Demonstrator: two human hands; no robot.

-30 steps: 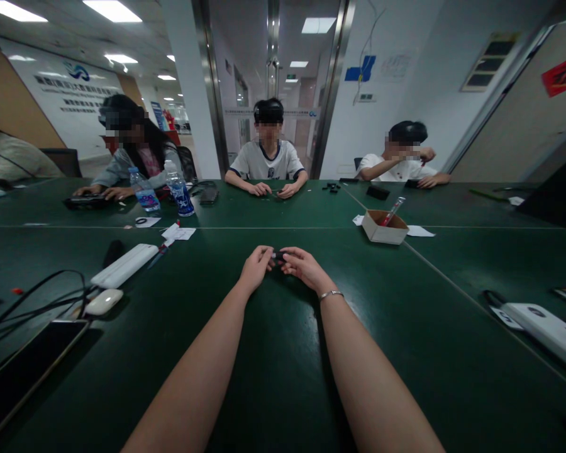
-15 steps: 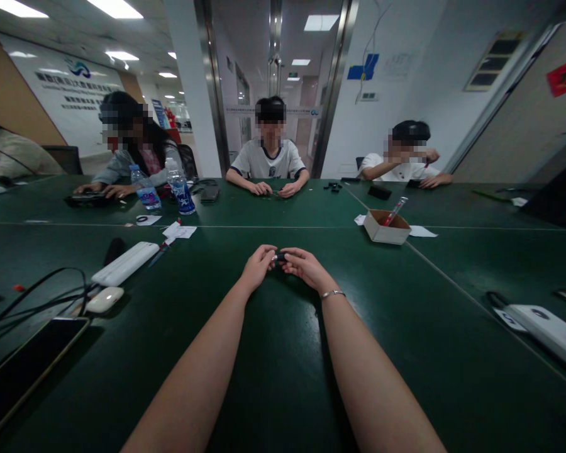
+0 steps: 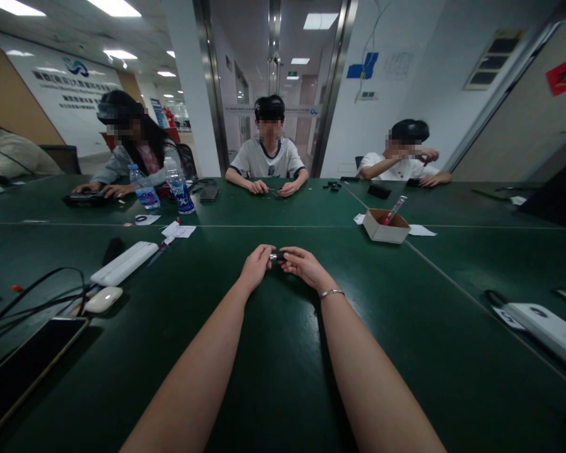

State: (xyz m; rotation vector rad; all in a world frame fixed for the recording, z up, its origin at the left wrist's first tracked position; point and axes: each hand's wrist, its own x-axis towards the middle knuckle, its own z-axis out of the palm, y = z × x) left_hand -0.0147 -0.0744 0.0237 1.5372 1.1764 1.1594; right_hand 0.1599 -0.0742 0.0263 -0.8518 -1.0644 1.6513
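Between my two hands, just above the green table, is a small black stick with a silver metal end [image 3: 278, 257], shaped like a USB stick. The fingertips of my left hand [image 3: 257, 267] are pinched at its silver end. My right hand [image 3: 305, 267], with a silver bracelet at the wrist, is closed on the black part. Fingers cover both ends, so I cannot tell whether it is one piece or two.
A white power strip [image 3: 125, 264], a white case [image 3: 104, 300], cables and a phone [image 3: 33, 377] lie left. An open box [image 3: 387, 228] holding a tube stands ahead right. Another power strip [image 3: 547, 330] lies right. Bottles [image 3: 180, 192] and several people are across the table [image 3: 283, 365].
My left hand has shifted slightly left, and more of the silver end shows between my fingers. My right hand has barely moved.
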